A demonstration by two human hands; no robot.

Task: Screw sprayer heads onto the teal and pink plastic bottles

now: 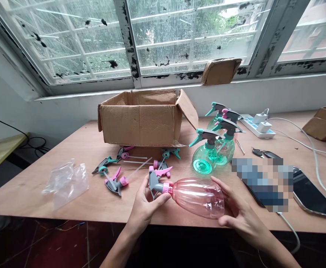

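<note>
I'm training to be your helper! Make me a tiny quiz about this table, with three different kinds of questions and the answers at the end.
1. True or false: the left grip is holding a green spray bottle.

2. What stands directly behind the loose trigger sprayers?
A) A power strip
B) An open cardboard box
C) A phone

3. Fill the gap: in the picture, the clear plastic wrapping lies to the ____ of the loose trigger sprayers.

Key:
1. False; it holds the pink spray bottle.
2. B
3. left
</note>
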